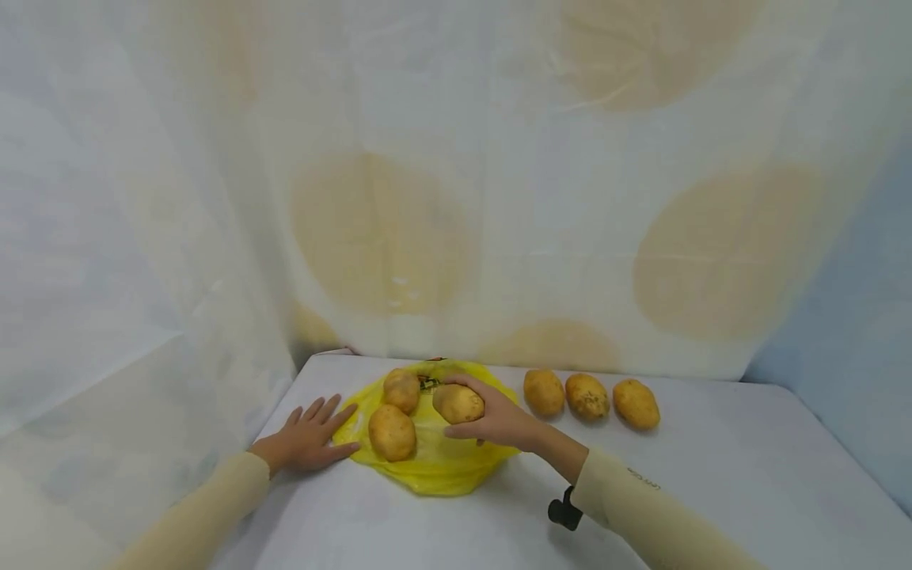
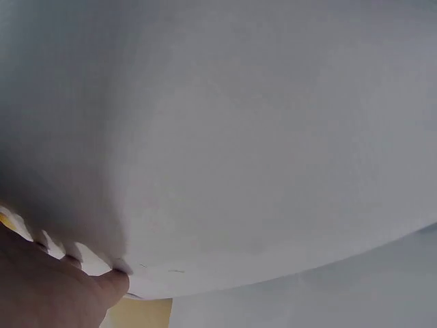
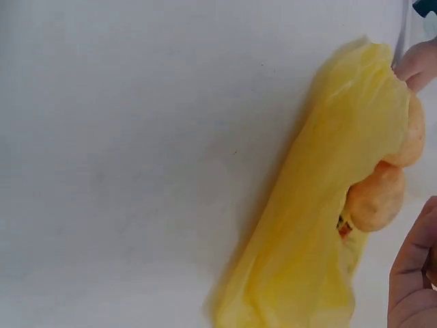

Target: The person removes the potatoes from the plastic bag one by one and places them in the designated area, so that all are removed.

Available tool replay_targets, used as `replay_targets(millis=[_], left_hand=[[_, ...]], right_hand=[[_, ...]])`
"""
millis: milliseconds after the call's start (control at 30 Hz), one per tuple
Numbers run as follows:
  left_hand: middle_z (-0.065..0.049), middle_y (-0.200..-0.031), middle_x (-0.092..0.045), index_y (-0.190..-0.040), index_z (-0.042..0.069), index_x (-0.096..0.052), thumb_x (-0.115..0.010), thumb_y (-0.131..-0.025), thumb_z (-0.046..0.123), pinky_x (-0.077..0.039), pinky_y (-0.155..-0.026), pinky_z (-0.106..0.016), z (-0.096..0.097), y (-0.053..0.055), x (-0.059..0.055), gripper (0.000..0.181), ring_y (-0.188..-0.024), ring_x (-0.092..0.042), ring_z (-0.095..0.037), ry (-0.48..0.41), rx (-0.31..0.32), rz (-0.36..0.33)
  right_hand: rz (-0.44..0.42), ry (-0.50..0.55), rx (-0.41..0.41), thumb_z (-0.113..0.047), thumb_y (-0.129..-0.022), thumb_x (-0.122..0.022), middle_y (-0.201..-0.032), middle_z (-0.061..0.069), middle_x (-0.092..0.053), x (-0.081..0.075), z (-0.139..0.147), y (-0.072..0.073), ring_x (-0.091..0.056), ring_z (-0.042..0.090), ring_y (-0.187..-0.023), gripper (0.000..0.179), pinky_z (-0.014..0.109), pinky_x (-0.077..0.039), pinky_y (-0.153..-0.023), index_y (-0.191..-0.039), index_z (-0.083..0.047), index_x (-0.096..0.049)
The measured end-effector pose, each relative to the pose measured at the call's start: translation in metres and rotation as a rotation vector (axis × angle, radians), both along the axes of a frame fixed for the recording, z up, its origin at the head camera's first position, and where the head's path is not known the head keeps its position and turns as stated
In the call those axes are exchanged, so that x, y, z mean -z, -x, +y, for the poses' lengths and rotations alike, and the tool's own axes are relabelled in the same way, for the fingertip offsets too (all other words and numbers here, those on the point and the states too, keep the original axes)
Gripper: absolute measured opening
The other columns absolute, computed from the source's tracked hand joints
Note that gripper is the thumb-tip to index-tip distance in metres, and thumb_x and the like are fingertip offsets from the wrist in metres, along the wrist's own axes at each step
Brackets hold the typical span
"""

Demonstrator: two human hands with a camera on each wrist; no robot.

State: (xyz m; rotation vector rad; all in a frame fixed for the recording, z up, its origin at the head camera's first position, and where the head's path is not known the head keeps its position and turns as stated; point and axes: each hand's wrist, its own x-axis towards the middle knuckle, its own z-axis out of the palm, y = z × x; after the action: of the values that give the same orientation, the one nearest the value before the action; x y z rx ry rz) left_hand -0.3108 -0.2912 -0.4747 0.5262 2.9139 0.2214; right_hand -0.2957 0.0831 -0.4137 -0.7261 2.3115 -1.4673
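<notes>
A yellow plastic bag [image 1: 427, 479] lies spread on the table, with two potatoes [image 1: 392, 433] on its left part. Above the bag's middle, my right hand [image 1: 502, 416] grips another potato [image 1: 459, 404] between thumb and fingers. My left hand [image 1: 309, 439] rests with spread fingers at the bag's left edge. In the left wrist view, part of that hand [image 2: 58, 290] shows at the lower left corner. The right wrist view has the bag [image 3: 321, 178], the two potatoes [image 3: 377, 197] and, at the right edge, curled right fingers [image 3: 413, 280]; the gripped potato is mostly out of that view.
Three potatoes [image 1: 587, 397] stand in a row on the white-covered table [image 1: 727, 475], right of the bag. A pale curtain with tan circles [image 1: 381, 237] hangs along the table's back edge, and another pale sheet [image 1: 107, 317] closes off the left side.
</notes>
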Motion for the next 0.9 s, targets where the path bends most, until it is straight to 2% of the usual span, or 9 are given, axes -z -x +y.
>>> replay_targets(millis=[200, 367, 533, 767, 867, 900], left_hand=[[-0.019, -0.165, -0.013, -0.158, 0.019, -0.024, -0.043, -0.09, 0.075, -0.005, -0.112, -0.073, -0.009, 0.004, 0.01, 0.09, -0.149, -0.011, -0.049, -0.011, -0.005, -0.01], [-0.021, -0.164, -0.016, -0.158, 0.021, -0.025, -0.042, -0.089, 0.076, -0.004, -0.109, -0.075, -0.018, 0.006, 0.013, 0.09, -0.148, -0.012, -0.05, -0.039, 0.019, 0.02], [-0.02, -0.164, -0.016, -0.158, 0.021, -0.024, -0.041, -0.09, 0.076, -0.005, -0.11, -0.075, -0.022, 0.006, 0.011, 0.089, -0.148, -0.013, -0.05, -0.028, 0.015, 0.018], [-0.022, -0.165, -0.009, -0.159, 0.017, -0.021, -0.042, -0.089, 0.076, 0.001, -0.11, -0.074, -0.014, 0.005, 0.012, 0.093, -0.148, -0.006, -0.051, -0.008, -0.018, -0.059], [-0.023, -0.164, -0.007, -0.159, 0.015, -0.021, -0.045, -0.09, 0.074, 0.005, -0.11, -0.074, -0.011, 0.0, 0.007, 0.093, -0.148, -0.004, -0.053, -0.023, -0.035, -0.077], [-0.023, -0.165, -0.004, -0.159, 0.017, -0.018, -0.046, -0.091, 0.072, 0.007, -0.109, -0.074, -0.012, 0.0, 0.009, 0.092, -0.147, -0.002, -0.053, -0.04, -0.031, -0.072]], right_hand=[[-0.136, 0.076, 0.01, -0.029, -0.09, -0.072, -0.112, 0.013, -0.061, -0.003, 0.02, -0.011, -0.062, 0.031, -0.087, 0.063, 0.037, -0.054, -0.063, -0.145, -0.03, -0.042], [-0.199, 0.115, 0.013, -0.027, -0.091, -0.067, -0.126, 0.017, -0.053, -0.001, 0.034, -0.02, -0.059, 0.03, -0.092, 0.066, 0.035, -0.054, -0.066, -0.149, -0.025, -0.035], [-0.21, 0.119, 0.072, -0.023, -0.087, -0.067, -0.139, 0.018, -0.043, 0.001, 0.046, -0.023, -0.056, 0.026, -0.095, 0.073, 0.036, -0.054, -0.069, -0.151, -0.027, -0.031], [-0.174, 0.039, 0.104, -0.023, -0.083, -0.077, -0.138, 0.022, -0.043, 0.008, 0.068, -0.023, -0.058, 0.026, -0.096, 0.084, 0.04, -0.057, -0.071, -0.152, -0.02, -0.028], [-0.162, -0.002, 0.126, -0.022, -0.08, -0.081, -0.138, 0.022, -0.042, 0.013, 0.076, -0.022, -0.057, 0.027, -0.1, 0.089, 0.039, -0.057, -0.072, -0.152, -0.021, -0.028], [-0.152, -0.017, 0.138, -0.022, -0.079, -0.082, -0.139, 0.021, -0.041, 0.014, 0.079, -0.022, -0.056, 0.027, -0.101, 0.091, 0.039, -0.056, -0.073, -0.152, -0.022, -0.028]])
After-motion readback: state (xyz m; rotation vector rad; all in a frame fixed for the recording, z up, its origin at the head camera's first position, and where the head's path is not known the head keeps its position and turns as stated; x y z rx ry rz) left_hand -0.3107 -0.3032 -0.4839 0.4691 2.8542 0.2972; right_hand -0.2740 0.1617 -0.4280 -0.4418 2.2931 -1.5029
